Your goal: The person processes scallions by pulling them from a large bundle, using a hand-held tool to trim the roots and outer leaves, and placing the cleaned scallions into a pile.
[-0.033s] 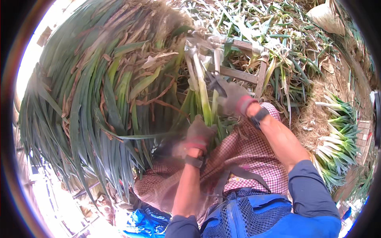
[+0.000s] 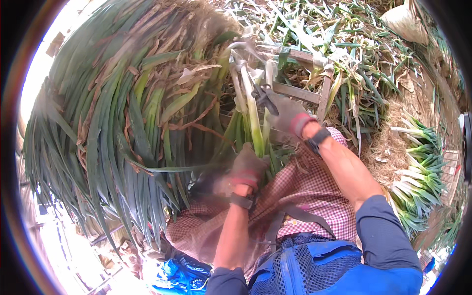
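Low in the middle, the left hand (image 2: pixel 250 168), in a dark glove with a reddish cuff, is curled around the green part of a few leek stalks (image 2: pixel 252 110); its fingertips are hidden from this side. Those stalks lean upward from the fist, green below and pale toward their upper ends, just beside a large heap of leeks (image 2: pixel 101 128) whose long leaves droop over the left side. The right hand (image 2: pixel 287 115), gloved alike, is closed around a dark hand tool (image 2: pixel 266 101) that reaches up and left across the pale stalks; whether it touches them, I cannot tell, nor is its exact kind clear. A dark wristwatch (image 2: pixel 319 139) sits on the right wrist and a dark band (image 2: pixel 241 200) on the left.

Behind the hands stands a wooden frame (image 2: pixel 297 93), with a broad litter of leek leaves (image 2: pixel 351 42) beyond it and a pale sack (image 2: pixel 405 22) at the upper right. Well apart, on the right, leeks with bright white shanks lie in a row (image 2: pixel 418 184). A red-and-white checked cloth (image 2: pixel 314 191) covers the lap, below it a blue mesh vest (image 2: pixel 295 263); a blue plastic bag (image 2: pixel 179 275) lies at the lower left.
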A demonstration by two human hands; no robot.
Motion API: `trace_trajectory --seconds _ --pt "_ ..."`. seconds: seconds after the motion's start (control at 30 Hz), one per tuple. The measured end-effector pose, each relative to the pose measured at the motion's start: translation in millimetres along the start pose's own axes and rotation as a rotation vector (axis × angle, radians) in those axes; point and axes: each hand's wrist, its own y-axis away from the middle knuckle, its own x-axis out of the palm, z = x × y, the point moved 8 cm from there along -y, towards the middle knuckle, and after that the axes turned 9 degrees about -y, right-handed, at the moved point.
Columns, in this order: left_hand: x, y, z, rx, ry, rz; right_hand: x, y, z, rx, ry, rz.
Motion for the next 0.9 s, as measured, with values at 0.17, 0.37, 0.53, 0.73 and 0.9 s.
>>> trace_trajectory --seconds 0.17,0.37,0.53,0.73,0.9 --pt "12 7 0 0.008 -0.112 -0.015 -7 -35 4 0.038 -0.002 0.015" --pt "24 14 3 0.014 -0.107 -0.005 -11 14 8 -0.07 -0.059 0.078" --pt "18 36 -2 0.015 -0.033 -0.036 -15 100 -14 -0.104 -0.093 0.138" --pt "39 86 -35 0.138 -0.006 -0.002 -55 185 -37 -0.038 -0.157 -0.066" --pt "59 92 -78 0.259 0.02 -0.035 -52 196 -15 -0.136 -0.133 0.022"
